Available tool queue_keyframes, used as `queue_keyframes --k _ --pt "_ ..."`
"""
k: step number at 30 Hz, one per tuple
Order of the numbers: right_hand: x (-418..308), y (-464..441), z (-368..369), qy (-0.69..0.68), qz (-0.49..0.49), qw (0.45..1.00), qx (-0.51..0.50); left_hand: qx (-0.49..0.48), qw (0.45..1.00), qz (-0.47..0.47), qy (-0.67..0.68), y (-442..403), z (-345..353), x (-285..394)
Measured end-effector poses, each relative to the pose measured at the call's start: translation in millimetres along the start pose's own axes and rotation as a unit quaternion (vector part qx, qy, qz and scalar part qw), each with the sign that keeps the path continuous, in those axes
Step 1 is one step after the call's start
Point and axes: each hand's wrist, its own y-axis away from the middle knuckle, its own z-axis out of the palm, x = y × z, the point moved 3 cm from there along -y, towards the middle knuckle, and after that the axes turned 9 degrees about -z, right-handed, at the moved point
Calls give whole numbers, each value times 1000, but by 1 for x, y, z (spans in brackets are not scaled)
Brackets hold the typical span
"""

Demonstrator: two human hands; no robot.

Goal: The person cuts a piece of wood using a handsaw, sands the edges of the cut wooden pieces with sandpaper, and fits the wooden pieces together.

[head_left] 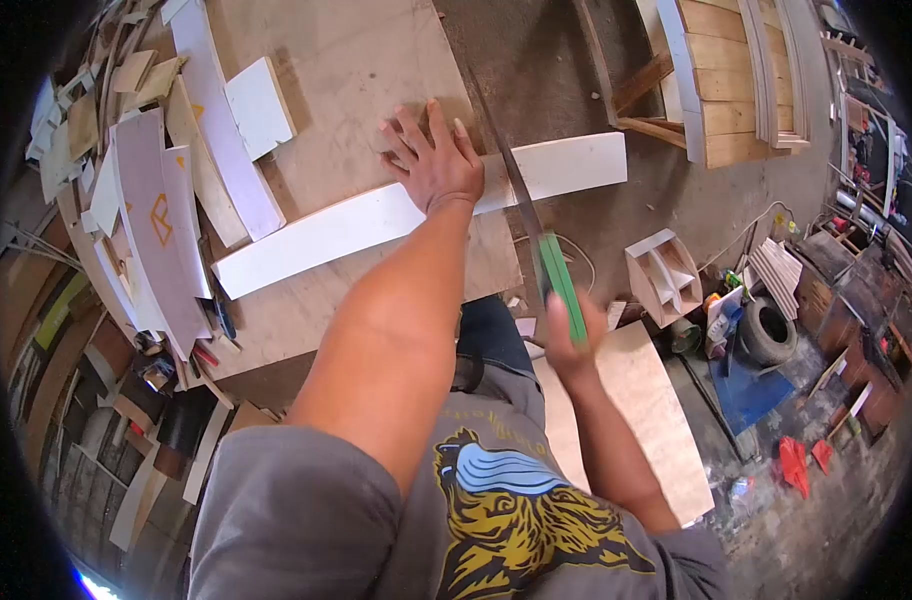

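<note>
A long white board (326, 238) lies across the plywood tabletop (346, 80), its right end sticking out past the table's edge. My left hand (438, 165) rests on the board near that edge, palm down with the fingers spread. In my right hand (576, 335) is a hand saw (517, 185) with a green handle, the fingers wrapped round it. The saw's dark blade crosses the board just to the right of the left hand and the table's edge. Whether the teeth have cut into the wood is hard to make out.
White and bare wood offcuts (156, 210) pile up on the table's left side, with a small white piece (260, 105) beside them. A slatted wooden piece (726, 80) stands at the upper right. Below it are a small wooden box (664, 277), a tyre (768, 330) and a plywood sheet (636, 420).
</note>
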Motion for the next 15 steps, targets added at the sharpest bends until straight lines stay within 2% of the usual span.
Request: queue_keyframes --k 2,5,6,7,9,12,15 --pt "11 -62 37 10 73 996 -52 -1 1000 1 -2 4 0 -2" --pt "27 -40 24 -19 105 994 -35 -3 1000 -3 -8 4 1 -2" --pt "7 -20 7 17 31 999 -22 -4 1000 -4 -3 1 0 1" --pt "-12 -1 -1 -24 5 1000 8 -6 1000 -5 0 -1 0 3" --pt "-8 13 -8 1 17 1000 -15 -17 1000 -15 -4 6 0 -2" --pt "13 -50 33 27 67 996 -58 -13 1000 -12 -15 7 3 -3" --pt "31 -27 16 -61 150 987 -20 -6 999 -9 -40 8 4 -4"
